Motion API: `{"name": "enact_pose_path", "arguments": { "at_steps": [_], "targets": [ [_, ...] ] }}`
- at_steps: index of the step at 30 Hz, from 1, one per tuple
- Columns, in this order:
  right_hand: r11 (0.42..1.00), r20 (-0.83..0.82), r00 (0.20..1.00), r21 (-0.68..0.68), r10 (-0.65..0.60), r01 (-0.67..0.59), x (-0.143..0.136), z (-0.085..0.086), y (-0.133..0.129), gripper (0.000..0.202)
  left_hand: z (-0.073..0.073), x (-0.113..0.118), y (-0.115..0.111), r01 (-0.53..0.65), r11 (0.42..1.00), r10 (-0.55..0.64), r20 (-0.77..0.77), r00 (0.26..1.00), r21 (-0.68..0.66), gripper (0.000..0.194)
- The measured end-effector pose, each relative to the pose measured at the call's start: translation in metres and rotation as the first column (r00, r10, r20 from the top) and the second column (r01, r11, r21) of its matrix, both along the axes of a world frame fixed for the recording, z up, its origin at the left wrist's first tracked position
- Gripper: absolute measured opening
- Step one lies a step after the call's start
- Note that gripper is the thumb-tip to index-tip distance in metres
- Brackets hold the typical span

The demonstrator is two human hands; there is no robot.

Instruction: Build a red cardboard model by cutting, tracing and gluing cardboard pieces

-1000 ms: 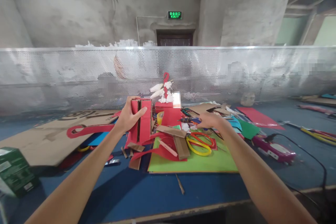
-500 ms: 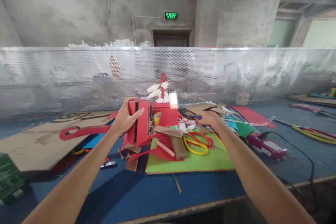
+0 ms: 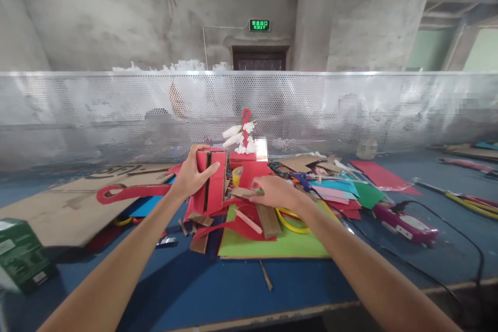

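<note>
My left hand (image 3: 194, 174) is wrapped around an upright red cardboard box (image 3: 216, 176) with a dark gap down its side, thumb pressed on its near face. My right hand (image 3: 276, 192) reaches over the clutter, its fingers closed at the right end of a brown cardboard strip (image 3: 241, 192). Just beyond my right hand lies a blue glue gun (image 3: 302, 180) on the pile. Behind the hands, a red piece (image 3: 245, 156) carries white flowers (image 3: 233, 134) and a red curled hook. Yellow-handled scissors (image 3: 291, 220) are partly hidden under my right forearm.
A green sheet (image 3: 249, 249) and scraps cover the middle of the blue table (image 3: 187, 290). Flat cardboard (image 3: 58, 218) and a green box (image 3: 23, 254) are at left. At right lie a purple device (image 3: 406, 223) and a black cord. A perforated metal screen (image 3: 97, 114) stands behind.
My right hand has moved left and nearer, from beside the glue gun to the cardboard strip. My left hand keeps its hold on the red box. The view has shifted slightly.
</note>
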State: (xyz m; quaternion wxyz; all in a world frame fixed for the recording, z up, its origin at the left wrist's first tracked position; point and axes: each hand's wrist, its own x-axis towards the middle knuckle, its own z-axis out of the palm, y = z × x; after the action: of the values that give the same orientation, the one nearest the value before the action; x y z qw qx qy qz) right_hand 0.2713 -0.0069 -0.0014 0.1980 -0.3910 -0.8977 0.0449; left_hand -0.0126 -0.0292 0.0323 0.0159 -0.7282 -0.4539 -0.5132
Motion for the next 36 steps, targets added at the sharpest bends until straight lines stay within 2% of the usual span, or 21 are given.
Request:
{"name": "enact_pose_path", "arguments": {
  "at_steps": [4, 6, 9, 11, 12, 14, 16, 17, 19, 22, 24, 27, 30, 33, 36],
  "targets": [
    [0.997, 0.044, 0.999, 0.083, -0.014, 0.01, -0.008, -0.01, -0.002, 0.02, 0.0, -0.001, -0.001, -0.013, 1.0, 0.013, -0.002, 1.0, -0.006, 0.048],
    [0.997, 0.029, 0.999, 0.074, -0.04, 0.037, -0.005, -0.01, 0.003, 0.018, 0.001, -0.001, -0.002, -0.028, 1.0, 0.028, -0.007, 1.0, -0.003, 0.048],
    [0.994, -0.158, 0.984, -0.09, -0.082, 0.068, 0.001, -0.006, 0.012, 0.018, 0.003, -0.001, -0.003, -0.056, 0.998, 0.056, -0.019, 0.998, -0.002, 0.049],
    [0.966, -0.392, 0.914, -0.257, -0.102, -0.002, 0.003, -0.004, 0.019, 0.017, 0.003, -0.002, -0.003, -0.069, 0.998, 0.069, -0.024, 0.997, 0.001, 0.049],
    [0.941, -0.515, 0.849, -0.331, -0.117, -0.071, 0.004, -0.004, 0.022, 0.017, 0.004, -0.002, -0.003, -0.07, 0.998, 0.07, -0.026, 0.997, 0.009, 0.05],
    [0.865, -0.725, 0.662, -0.442, -0.189, -0.238, 0.005, -0.004, 0.027, 0.022, 0.004, -0.002, -0.003, -0.068, 0.997, 0.069, -0.029, 0.997, 0.026, 0.05],
    [0.77, -0.841, 0.454, -0.49, -0.295, -0.408, 0.004, -0.004, 0.03, 0.027, 0.004, -0.001, -0.003, -0.066, 0.997, 0.067, -0.03, 0.997, 0.031, 0.05],
    [0.727, -0.86, 0.379, -0.498, -0.342, -0.474, 0.004, -0.004, 0.03, 0.027, 0.003, -0.001, -0.003, -0.068, 0.997, 0.068, -0.031, 0.997, 0.027, 0.05],
    [0.652, -0.86, 0.309, -0.509, -0.405, -0.563, 0.004, -0.001, 0.028, 0.022, 0.003, 0.0, -0.003, -0.072, 0.997, 0.073, -0.031, 0.997, 0.012, 0.049],
    [0.56, -0.834, 0.319, -0.543, -0.451, -0.626, 0.004, 0.005, 0.021, 0.007, 0.002, 0.002, -0.004, -0.077, 0.997, 0.077, -0.03, 0.997, -0.007, 0.05],
    [0.516, -0.826, 0.296, -0.538, -0.479, -0.667, 0.005, 0.008, 0.017, 0.019, 0.002, 0.003, -0.004, -0.076, 0.997, 0.076, -0.028, 0.997, -0.014, 0.05],
    [0.533, -0.843, 0.259, -0.506, -0.471, -0.678, 0.005, 0.011, 0.011, 0.029, 0.003, 0.004, -0.005, -0.071, 0.997, 0.071, -0.021, 0.997, -0.012, 0.049],
    [0.592, -0.849, 0.308, -0.522, -0.429, -0.614, 0.002, 0.012, 0.009, 0.027, 0.003, 0.005, -0.005, -0.065, 0.998, 0.065, -0.012, 0.998, 0.009, 0.049],
    [0.688, -0.876, 0.336, -0.48, -0.345, -0.545, -0.003, 0.01, 0.009, 0.026, 0.003, 0.006, -0.005, -0.059, 0.998, 0.059, 0.002, 0.998, 0.018, 0.049],
    [0.787, -0.901, 0.396, -0.371, -0.177, -0.493, -0.008, 0.006, 0.01, 0.028, 0.003, 0.009, -0.006, -0.041, 0.999, 0.04, 0.044, 0.998, 0.018, 0.047]
  ]
}}
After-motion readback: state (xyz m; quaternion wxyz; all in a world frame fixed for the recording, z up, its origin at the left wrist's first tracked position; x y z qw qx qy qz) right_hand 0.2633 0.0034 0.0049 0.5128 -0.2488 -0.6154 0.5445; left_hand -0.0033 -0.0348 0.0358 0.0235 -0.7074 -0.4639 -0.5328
